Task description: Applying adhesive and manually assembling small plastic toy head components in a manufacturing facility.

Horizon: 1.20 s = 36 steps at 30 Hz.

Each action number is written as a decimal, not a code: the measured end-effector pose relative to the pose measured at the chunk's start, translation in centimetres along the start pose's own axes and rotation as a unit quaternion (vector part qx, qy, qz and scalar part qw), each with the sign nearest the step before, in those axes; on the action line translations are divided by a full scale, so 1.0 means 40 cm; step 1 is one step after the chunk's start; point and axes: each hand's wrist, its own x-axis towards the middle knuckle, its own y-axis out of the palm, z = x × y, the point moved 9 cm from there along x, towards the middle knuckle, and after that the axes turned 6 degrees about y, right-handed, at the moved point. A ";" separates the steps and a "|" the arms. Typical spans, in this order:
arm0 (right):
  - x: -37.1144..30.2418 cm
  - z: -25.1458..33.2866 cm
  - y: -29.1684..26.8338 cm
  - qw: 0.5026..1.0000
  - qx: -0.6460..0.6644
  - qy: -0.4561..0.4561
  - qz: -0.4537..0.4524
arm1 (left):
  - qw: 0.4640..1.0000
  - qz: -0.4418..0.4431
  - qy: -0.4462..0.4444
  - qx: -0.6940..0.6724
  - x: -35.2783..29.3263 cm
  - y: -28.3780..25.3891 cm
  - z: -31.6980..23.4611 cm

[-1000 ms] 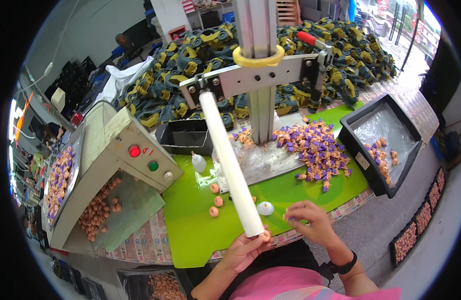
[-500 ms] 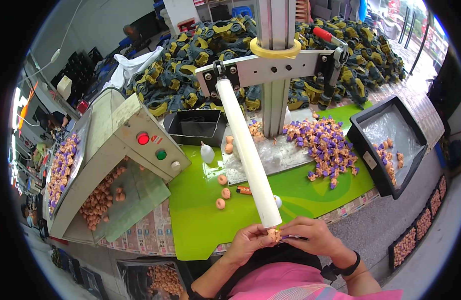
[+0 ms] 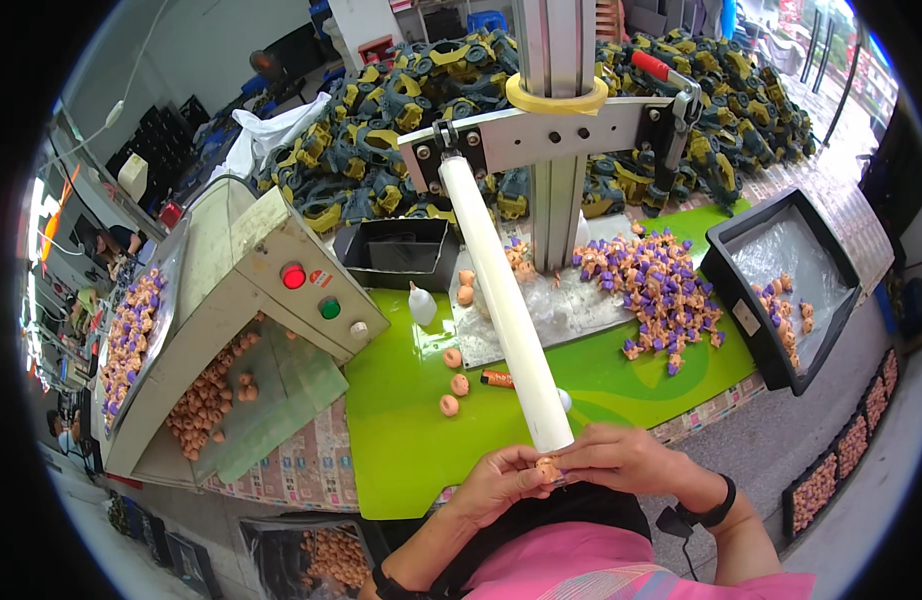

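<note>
Just under the lower end of a white lever tube (image 3: 511, 320), my left hand (image 3: 493, 487) pinches a small peach-coloured toy part (image 3: 548, 469) between thumb and fingertips. My right hand (image 3: 621, 460) closes on the same part from the right side, its fingers hiding much of it. The tube is hinged to a metal clamp arm (image 3: 531, 138) on an upright post. Behind my hands, several round peach-coloured toy parts (image 3: 451, 357) lie on the green mat (image 3: 401, 450), with an orange-and-black tube (image 3: 497, 379) near them.
A heap of peach-and-purple toy figures (image 3: 651, 290) lies right of the post. The black tray (image 3: 781, 370) at right holds more. At left stands a beige machine (image 3: 271, 250) with peach parts under it. Green-and-black toy vehicles (image 3: 381, 130) are piled behind. A white squeeze bottle (image 3: 421, 305) stands mid-mat.
My right hand has turned in closer over the toy part, covering more of it; a purple bit seen at its fingers is now hidden. The whole view has shifted slightly.
</note>
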 end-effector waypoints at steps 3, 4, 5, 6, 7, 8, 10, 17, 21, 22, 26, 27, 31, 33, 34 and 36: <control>0.061 0.060 -0.067 0.991 -0.088 -0.077 -0.064 | 1.000 -0.009 0.022 -0.018 -0.004 0.004 -0.025; 0.092 0.079 -0.089 0.990 -0.091 -0.078 -0.068 | 0.999 -0.017 0.031 -0.024 -0.002 0.004 -0.036; 0.125 0.123 -0.108 0.984 -0.097 -0.127 -0.076 | 0.999 -0.017 0.033 -0.021 -0.004 0.001 -0.039; 0.155 0.172 -0.127 0.976 -0.105 -0.174 -0.085 | 0.999 -0.026 0.034 -0.024 -0.005 -0.005 -0.041; 0.183 0.223 -0.143 0.964 -0.122 -0.214 -0.101 | 0.999 -0.033 0.035 -0.026 -0.002 -0.009 -0.044; 0.217 0.268 -0.150 0.950 -0.131 -0.259 -0.112 | 0.998 -0.038 0.039 -0.024 -0.010 -0.019 -0.048; 0.265 0.348 -0.162 0.899 -0.217 -0.370 -0.089 | 0.997 -0.060 0.046 -0.026 -0.022 -0.037 -0.054; 0.504 0.366 -0.379 0.892 -0.195 -0.329 -0.243 | 0.994 -0.062 0.074 -0.041 -0.032 -0.054 -0.072; 0.506 0.233 -0.377 0.937 -0.191 -0.175 -0.236 | 0.987 -0.103 0.114 -0.041 -0.066 -0.105 -0.105; 0.475 0.198 -0.359 0.923 -0.217 -0.181 -0.262 | 0.984 -0.115 0.132 -0.044 -0.073 -0.121 -0.118; 0.390 -0.053 -0.226 0.969 -0.243 0.021 -0.047 | 0.970 -0.163 0.177 -0.036 -0.106 -0.170 -0.166; 0.365 -0.101 -0.185 0.959 -0.281 0.030 0.005 | 0.970 -0.157 0.184 -0.022 -0.097 -0.172 -0.182; 0.339 -0.219 -0.077 0.958 -0.287 -0.019 -0.015 | 0.976 -0.129 0.176 -0.017 -0.032 -0.125 -0.208; 0.377 -0.262 -0.013 0.946 -0.322 -0.021 0.010 | 0.976 -0.126 0.175 -0.014 -0.013 -0.122 -0.208; 0.386 -0.254 0.000 0.952 -0.306 -0.025 0.004 | 0.976 -0.124 0.178 -0.015 -0.002 -0.122 -0.212; 0.379 -0.249 -0.003 0.964 -0.261 -0.039 -0.020 | 0.977 -0.121 0.177 0.001 0.017 -0.110 -0.229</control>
